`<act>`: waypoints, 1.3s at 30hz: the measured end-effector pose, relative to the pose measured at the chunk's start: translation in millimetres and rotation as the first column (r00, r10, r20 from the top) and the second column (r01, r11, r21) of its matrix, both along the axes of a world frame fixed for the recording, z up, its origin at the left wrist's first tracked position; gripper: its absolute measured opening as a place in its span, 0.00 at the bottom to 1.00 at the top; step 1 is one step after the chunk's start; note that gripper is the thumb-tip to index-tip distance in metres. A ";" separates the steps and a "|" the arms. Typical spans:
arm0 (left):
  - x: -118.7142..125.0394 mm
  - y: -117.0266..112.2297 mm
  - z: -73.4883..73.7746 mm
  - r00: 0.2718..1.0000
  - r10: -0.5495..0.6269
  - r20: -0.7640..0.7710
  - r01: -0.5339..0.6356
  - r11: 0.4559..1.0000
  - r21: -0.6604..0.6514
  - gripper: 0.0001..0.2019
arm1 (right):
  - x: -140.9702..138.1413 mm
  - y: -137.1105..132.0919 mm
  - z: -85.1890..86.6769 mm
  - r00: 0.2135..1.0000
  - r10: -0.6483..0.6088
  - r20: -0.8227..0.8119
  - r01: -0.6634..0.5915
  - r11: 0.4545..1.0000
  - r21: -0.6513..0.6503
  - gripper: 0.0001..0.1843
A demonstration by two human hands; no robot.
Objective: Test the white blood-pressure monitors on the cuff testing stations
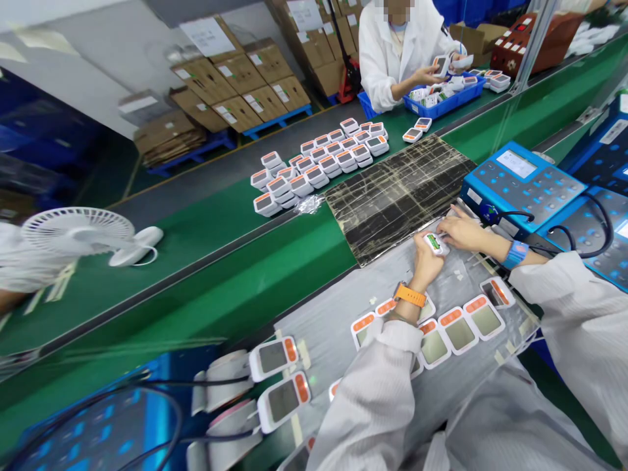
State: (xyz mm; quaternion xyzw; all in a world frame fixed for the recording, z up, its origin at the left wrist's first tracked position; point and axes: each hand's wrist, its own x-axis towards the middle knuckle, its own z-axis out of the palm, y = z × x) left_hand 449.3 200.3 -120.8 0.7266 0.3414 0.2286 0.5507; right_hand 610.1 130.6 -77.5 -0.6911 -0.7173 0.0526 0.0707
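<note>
Near the far edge of the worktop (328, 314), the left hand (428, 265) clasps a white device (434, 244), seemingly steadying it; the right hand (464, 233) half-curled, hold unclear.

The light is bright, the left edges blurred and stretched

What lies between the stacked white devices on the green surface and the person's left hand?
Mostly the dark marbled board, with some grey sheet near the left hand, as the head view shows.

White fan (81, 233) at left; cartons (267, 63) stacked on blue pallets (278, 122); probably a red pallet jack (349, 80) nearby
</note>
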 end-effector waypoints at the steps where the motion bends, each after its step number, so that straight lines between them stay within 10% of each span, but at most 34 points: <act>1: 0.2 0.3 -1.0 1.000 0.006 0.018 -0.006 1.000 0.001 0.36 | 4.7 -2.0 -0.3 0.999 0.019 -0.048 -0.020 1.000 -0.016 0.11; 16: 2.9 0.7 -5.2 0.999 0.002 0.046 -0.005 0.998 0.062 0.36 | 8.2 -14.7 -6.9 0.989 0.126 -0.076 -0.126 0.992 0.012 0.14; 31: 12.8 -8.1 8.9 0.998 -0.037 0.043 0.029 0.982 0.187 0.39 | -11.3 -17.7 4.7 0.999 -0.030 0.018 0.030 0.998 -0.047 0.21; 39: -70.5 -12.1 30.6 0.947 0.001 -0.322 0.147 0.889 0.435 0.38 | -5.7 -54.3 40.2 0.985 -0.171 0.029 0.167 0.978 0.122 0.22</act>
